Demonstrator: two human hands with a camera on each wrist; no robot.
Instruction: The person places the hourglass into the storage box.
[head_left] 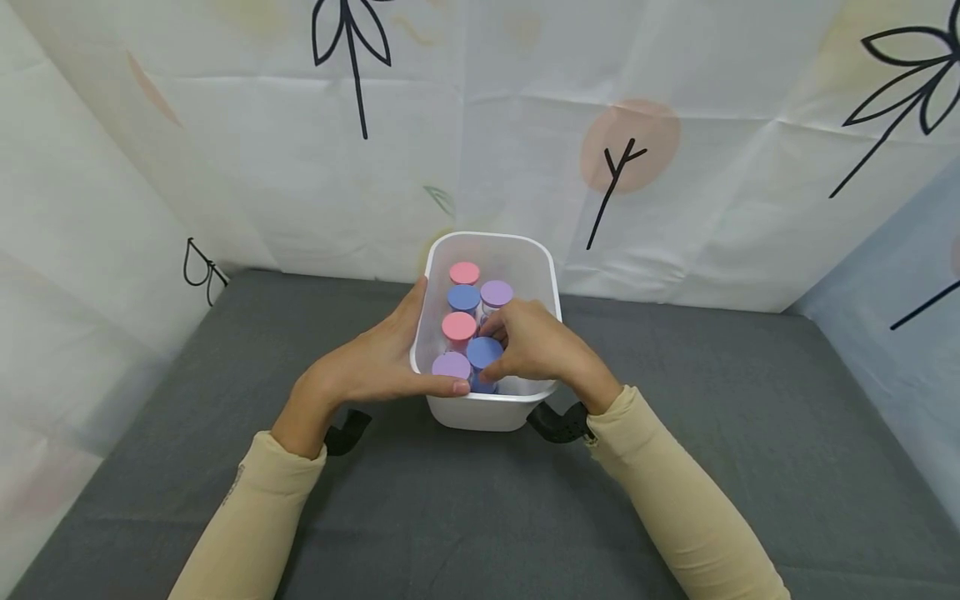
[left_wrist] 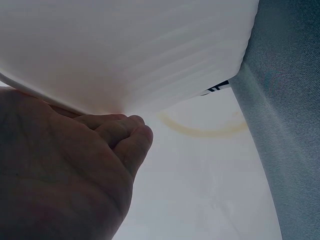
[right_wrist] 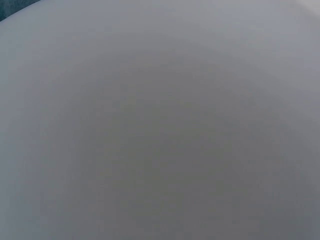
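A white plastic bin stands on the table, holding several small clear jars with coloured lids. My left hand grips its left side, thumb along the near rim; in the left wrist view the fingers bend against the outer wall. Inside the bin, my right hand pinches the near blue-lidded jar between thumb and fingers. Around that jar are a purple-lidded jar, a pink-lidded jar and another purple-lidded jar. The bin's white wall fills the right wrist view.
Farther back in the bin stand another blue-lidded jar and another pink-lidded jar. Dark grey cloth covers the table. A white patterned curtain hangs right behind the bin and along both sides.
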